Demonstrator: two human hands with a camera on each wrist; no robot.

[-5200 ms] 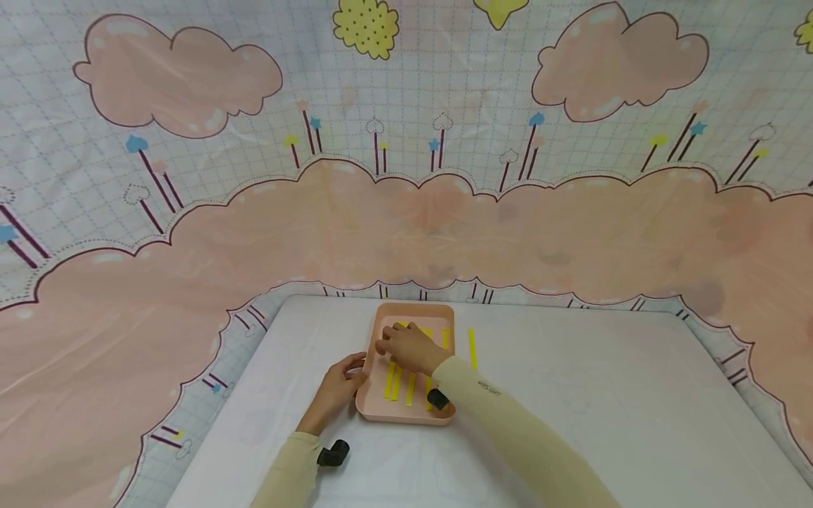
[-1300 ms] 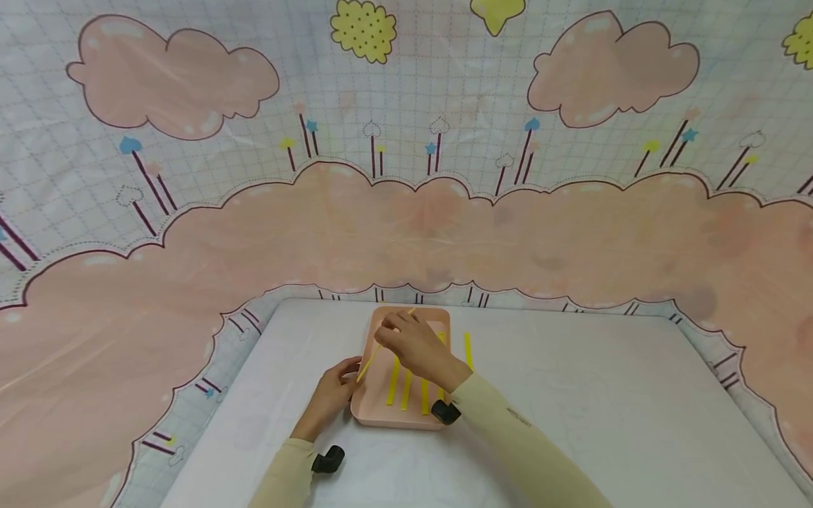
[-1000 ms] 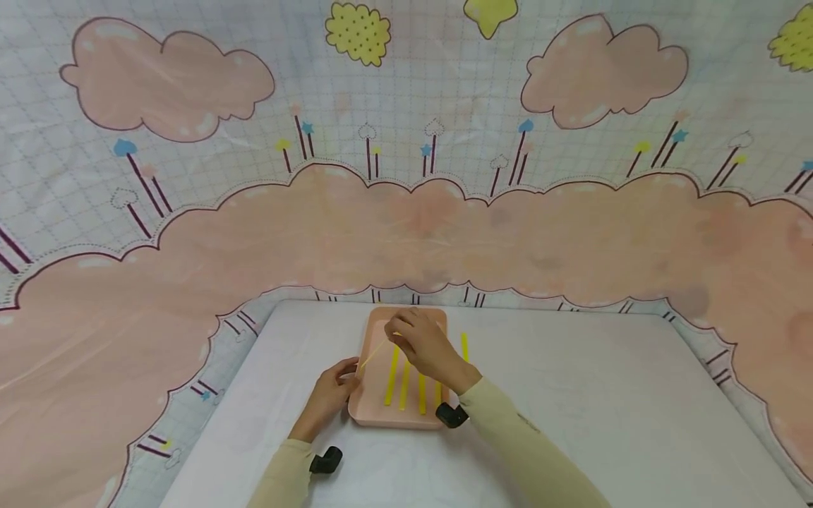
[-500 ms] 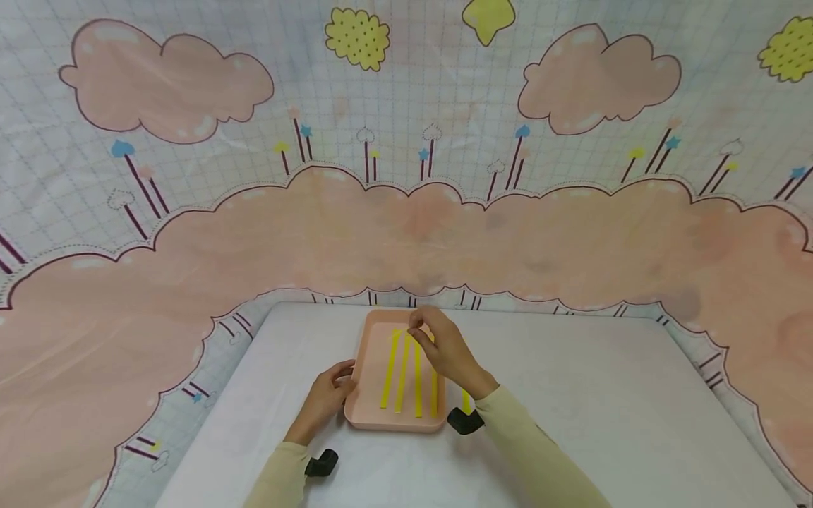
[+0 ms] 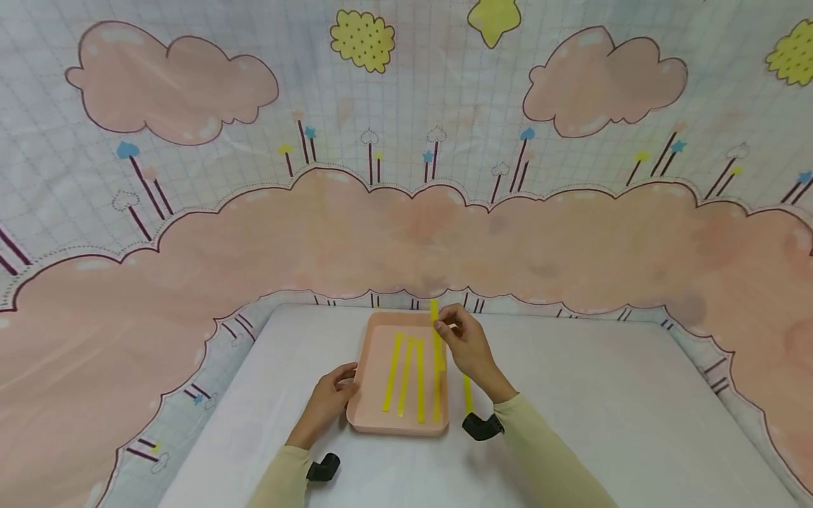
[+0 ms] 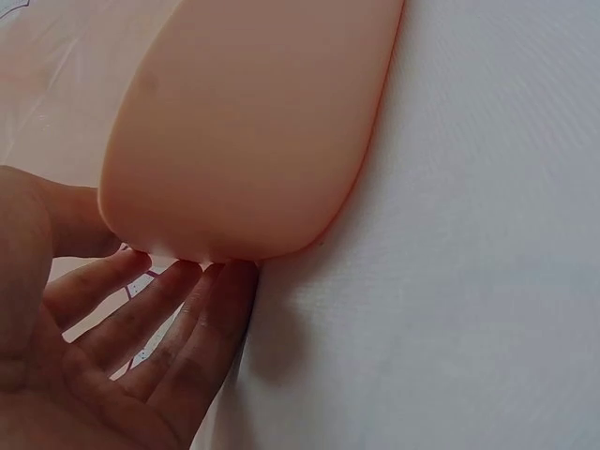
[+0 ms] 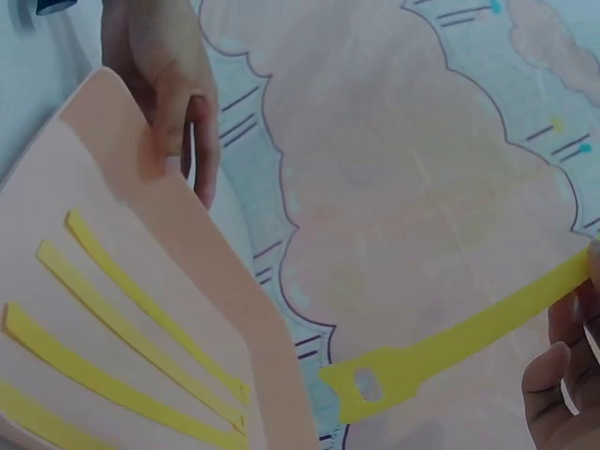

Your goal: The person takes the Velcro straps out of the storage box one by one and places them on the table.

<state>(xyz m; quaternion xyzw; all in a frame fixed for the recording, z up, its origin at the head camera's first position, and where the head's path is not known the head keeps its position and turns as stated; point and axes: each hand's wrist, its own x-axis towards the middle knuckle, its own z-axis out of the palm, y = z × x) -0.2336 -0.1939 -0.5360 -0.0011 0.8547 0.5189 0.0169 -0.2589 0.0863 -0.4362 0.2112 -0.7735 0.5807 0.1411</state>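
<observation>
My left hand (image 5: 325,402) grips the left side of a peach-coloured tray (image 5: 363,402), thumb at the rim and fingers against the outer wall, as the left wrist view shows. Inside the tray several yellow cable ties (image 5: 392,374) lie side by side, roughly lengthwise. Above the tray's right edge, my right hand (image 5: 471,353) pinches another yellow cable tie (image 7: 469,337), a flat strap hanging clear of the tray floor. Its wide end, with an oval slot, shows in the right wrist view; the pinched part is at the frame's edge.
One more yellow cable tie (image 5: 468,395) lies on the white table (image 5: 622,409) right of the tray, partly behind my right wrist. Black wrist cameras (image 5: 324,467) sit on both wrists. A patterned cloth backdrop (image 5: 406,240) rises behind the table.
My right hand has lifted one cable tie from the tray and swung it from the left side to the right edge, now hanging upright. My left hand stays on the tray.
</observation>
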